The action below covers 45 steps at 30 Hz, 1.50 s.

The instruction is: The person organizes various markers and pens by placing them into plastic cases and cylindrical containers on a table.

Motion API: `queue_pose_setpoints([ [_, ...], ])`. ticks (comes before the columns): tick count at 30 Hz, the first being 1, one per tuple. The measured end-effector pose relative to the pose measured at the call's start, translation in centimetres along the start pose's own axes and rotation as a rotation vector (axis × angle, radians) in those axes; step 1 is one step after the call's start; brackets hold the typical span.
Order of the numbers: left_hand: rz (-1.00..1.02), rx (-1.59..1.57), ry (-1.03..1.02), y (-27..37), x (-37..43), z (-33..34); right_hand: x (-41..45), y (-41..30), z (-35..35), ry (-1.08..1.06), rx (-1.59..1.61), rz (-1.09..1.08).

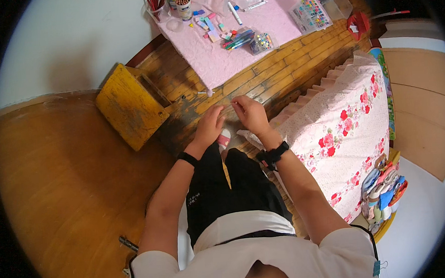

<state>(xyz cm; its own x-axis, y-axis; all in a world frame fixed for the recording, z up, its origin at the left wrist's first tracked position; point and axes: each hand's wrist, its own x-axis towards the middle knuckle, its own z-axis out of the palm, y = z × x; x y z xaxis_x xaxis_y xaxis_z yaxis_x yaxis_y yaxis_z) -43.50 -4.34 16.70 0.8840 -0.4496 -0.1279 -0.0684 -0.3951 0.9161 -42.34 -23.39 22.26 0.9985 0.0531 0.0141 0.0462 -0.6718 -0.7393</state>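
My left hand (208, 125) is raised in front of my body, its fingers curled loosely near my right hand. Thumb and forefinger of my right hand (250, 113) come together in a pinch; whether something small sits between them cannot be told. The hands are slightly apart. Beyond them lies a pink cloth-covered table (219, 69) with pastel blocks (209, 24), colored pens (238, 40), a clear container of round-ended items (262, 43), white markers (234, 13), a cup of pencils (183, 7) and a case of markers (310, 15).
A worn yellow wooden stool (130, 106) stands at left by the wall. On the right is a bed with a floral sheet (339, 133), and a yellow basket (386, 226) of folded cloths. A red container (357, 25) stands beyond the bed. A thin white stick (205, 92) lies near the table's corner.
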Motion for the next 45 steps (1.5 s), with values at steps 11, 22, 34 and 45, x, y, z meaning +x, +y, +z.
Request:
queue_pose_setpoints([
  [11, -0.082, 0.056, 0.031, -8.8, -3.8, 1.2, -3.4, 3.3, 8.0, -0.146, -0.003, -0.049],
  [22, -0.120, 0.088, 0.183, -27.7, -2.3, 3.2, -0.2, 13.1, 18.8, -0.401, -0.183, -0.352],
  [34, -0.021, 0.279, 0.140, -52.5, -1.8, 11.5, 1.6, 31.9, 34.2, -0.617, -0.341, -0.633],
  [45, 0.031, 0.543, 0.250, -66.4, -0.1, 15.7, 0.8, 45.3, 50.8, -0.738, -0.688, -0.425],
])
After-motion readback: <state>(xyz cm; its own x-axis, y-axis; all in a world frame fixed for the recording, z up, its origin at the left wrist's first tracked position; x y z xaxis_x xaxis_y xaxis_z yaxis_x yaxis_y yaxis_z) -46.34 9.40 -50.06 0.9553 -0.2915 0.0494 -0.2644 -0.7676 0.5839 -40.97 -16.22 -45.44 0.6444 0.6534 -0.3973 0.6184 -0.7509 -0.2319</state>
